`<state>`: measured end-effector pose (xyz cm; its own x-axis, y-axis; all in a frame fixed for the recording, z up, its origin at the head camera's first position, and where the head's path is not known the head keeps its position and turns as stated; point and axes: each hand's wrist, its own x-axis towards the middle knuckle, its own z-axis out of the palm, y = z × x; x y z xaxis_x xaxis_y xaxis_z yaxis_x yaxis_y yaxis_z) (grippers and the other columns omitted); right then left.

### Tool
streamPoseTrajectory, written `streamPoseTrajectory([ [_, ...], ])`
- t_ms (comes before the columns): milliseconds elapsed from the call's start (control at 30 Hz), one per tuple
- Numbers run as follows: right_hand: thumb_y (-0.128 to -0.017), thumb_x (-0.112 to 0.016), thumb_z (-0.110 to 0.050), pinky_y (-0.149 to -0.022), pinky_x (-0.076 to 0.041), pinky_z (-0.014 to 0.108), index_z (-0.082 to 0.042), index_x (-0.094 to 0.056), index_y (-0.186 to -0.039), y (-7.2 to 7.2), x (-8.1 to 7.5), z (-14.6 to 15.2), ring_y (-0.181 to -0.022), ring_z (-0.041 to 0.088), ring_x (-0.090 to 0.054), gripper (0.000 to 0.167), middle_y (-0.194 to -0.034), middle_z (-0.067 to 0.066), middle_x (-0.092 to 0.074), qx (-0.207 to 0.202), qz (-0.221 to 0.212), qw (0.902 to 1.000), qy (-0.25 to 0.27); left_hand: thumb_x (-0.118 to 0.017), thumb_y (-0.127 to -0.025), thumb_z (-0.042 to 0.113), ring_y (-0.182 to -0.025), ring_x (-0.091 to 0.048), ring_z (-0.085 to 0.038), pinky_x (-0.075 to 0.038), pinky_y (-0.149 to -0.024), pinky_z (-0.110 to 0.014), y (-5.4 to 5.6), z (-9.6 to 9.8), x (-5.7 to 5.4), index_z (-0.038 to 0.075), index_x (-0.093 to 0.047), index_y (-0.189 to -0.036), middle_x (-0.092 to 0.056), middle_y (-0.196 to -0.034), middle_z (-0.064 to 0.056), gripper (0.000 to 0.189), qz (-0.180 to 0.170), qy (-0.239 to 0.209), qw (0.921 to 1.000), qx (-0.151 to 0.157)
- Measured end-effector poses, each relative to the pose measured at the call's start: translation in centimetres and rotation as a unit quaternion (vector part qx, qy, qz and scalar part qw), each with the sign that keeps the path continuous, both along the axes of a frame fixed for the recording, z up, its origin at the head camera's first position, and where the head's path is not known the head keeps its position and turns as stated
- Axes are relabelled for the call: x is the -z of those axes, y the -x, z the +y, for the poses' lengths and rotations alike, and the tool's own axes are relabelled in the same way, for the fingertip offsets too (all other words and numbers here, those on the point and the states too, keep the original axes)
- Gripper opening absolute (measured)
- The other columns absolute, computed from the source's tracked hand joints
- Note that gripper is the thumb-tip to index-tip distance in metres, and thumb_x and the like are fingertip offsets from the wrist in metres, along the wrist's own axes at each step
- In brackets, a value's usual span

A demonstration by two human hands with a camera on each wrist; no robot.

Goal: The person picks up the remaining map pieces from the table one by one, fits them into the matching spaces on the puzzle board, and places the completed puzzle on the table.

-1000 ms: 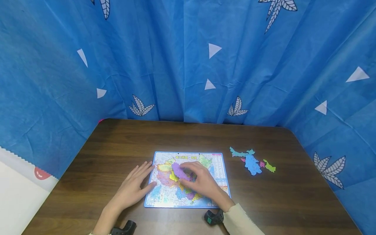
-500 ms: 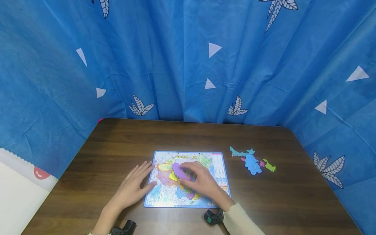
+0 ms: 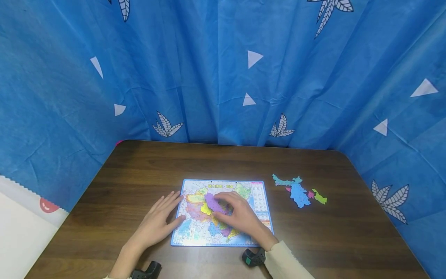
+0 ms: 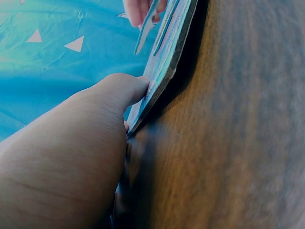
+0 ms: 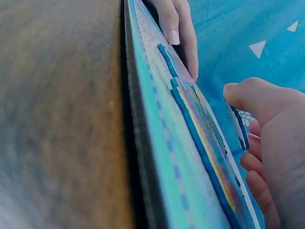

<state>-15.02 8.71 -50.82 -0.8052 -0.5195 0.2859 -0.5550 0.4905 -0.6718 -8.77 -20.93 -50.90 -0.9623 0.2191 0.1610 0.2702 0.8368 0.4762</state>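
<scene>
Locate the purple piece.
In the head view, the purple piece is pinched in the right hand above the map board, right of the left hand.

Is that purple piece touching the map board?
Apart: the right wrist view shows blue curtain in the gap between the purple piece and the map board.

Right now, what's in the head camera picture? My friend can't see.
A person's right hand holds a purple puzzle piece over a China map puzzle board; the left hand touches the board's left edge. Loose puzzle pieces lie to its right on a wooden table, before a blue curtain.
</scene>
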Motion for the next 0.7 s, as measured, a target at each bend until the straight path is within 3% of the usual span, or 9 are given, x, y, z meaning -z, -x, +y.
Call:
streamPoseTrajectory([
  [700,-0.088,-0.083,-0.034,-0.097,-0.057,0.032,-0.022,-0.069,-0.13,-0.21,-0.25,0.03,-0.119,0.009,-0.061,0.046,-0.132,-0.01,-0.068,0.009,-0.002,0.9996,-0.025,-0.067,-0.096,0.051,-0.153,-0.035,-0.032,-0.023,-0.125,-0.058,-0.03,0.03,0.02,0.013,-0.054,-0.151,-0.046,-0.16,-0.01,0.068,-0.008,-0.002,1.0,-0.003],
])
